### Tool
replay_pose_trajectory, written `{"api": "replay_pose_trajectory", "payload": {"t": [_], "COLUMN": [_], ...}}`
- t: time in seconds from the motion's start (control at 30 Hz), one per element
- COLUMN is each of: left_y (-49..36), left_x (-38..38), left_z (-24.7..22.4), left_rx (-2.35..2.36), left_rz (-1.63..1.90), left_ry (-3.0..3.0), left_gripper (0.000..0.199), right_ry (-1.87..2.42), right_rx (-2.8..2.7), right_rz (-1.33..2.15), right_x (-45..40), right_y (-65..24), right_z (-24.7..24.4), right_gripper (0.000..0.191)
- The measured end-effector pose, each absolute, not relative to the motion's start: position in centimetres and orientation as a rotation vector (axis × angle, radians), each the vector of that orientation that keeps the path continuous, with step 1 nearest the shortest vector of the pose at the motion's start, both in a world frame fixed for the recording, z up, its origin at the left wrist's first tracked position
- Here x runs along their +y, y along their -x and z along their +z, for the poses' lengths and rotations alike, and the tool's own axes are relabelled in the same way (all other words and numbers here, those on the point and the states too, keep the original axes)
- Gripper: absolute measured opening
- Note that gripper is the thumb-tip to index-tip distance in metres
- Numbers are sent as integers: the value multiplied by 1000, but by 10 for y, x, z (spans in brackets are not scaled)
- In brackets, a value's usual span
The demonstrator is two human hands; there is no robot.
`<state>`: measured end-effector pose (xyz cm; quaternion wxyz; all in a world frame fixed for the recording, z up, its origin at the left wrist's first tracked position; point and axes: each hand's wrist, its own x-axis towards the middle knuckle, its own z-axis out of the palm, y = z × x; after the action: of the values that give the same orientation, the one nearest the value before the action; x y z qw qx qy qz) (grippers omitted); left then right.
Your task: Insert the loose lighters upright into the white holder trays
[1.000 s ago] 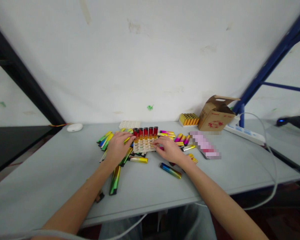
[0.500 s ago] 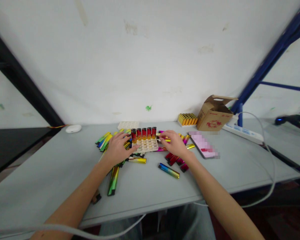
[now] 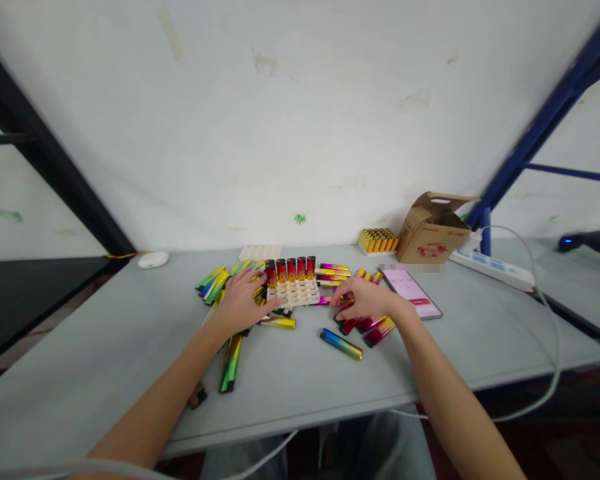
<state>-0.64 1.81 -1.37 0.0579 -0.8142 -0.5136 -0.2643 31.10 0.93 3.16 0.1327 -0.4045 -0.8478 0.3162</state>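
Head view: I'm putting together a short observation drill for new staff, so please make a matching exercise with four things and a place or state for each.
1. left hand
2. right hand
3. cardboard box
4. phone

A. lying flat, pink screen up
B. standing with its flap raised
C. at the left edge of the perforated tray
D. at the lying red lighters

Pairs: 1-C, 2-D, 3-B, 4-A

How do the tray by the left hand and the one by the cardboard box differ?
Fill: the near tray holds red-gold cylinders along its far side, with bare sockets in front; the box-side tray is packed with orange cylinders.
Position: the near tray sits by the left hand; the box-side tray is beside the cardboard box.
Both are pale, cylinders upright.
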Motion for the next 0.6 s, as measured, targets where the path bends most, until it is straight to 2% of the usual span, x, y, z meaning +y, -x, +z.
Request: {"api": "replay_pose_trajectory", "payload": {"t": [0.6], "left_y": [8], "left_x": [17], "left_z": [-12], "left_rx": [-1551], "left_rz": [-779], "left_ry": [2470], "left_gripper": [56], "right_ry": [1072], "right_rx": [-2376], "right_rz": [967], "right_x": [5], "right_y": [-302], "right_z": [35], "right_gripper": [25]}}
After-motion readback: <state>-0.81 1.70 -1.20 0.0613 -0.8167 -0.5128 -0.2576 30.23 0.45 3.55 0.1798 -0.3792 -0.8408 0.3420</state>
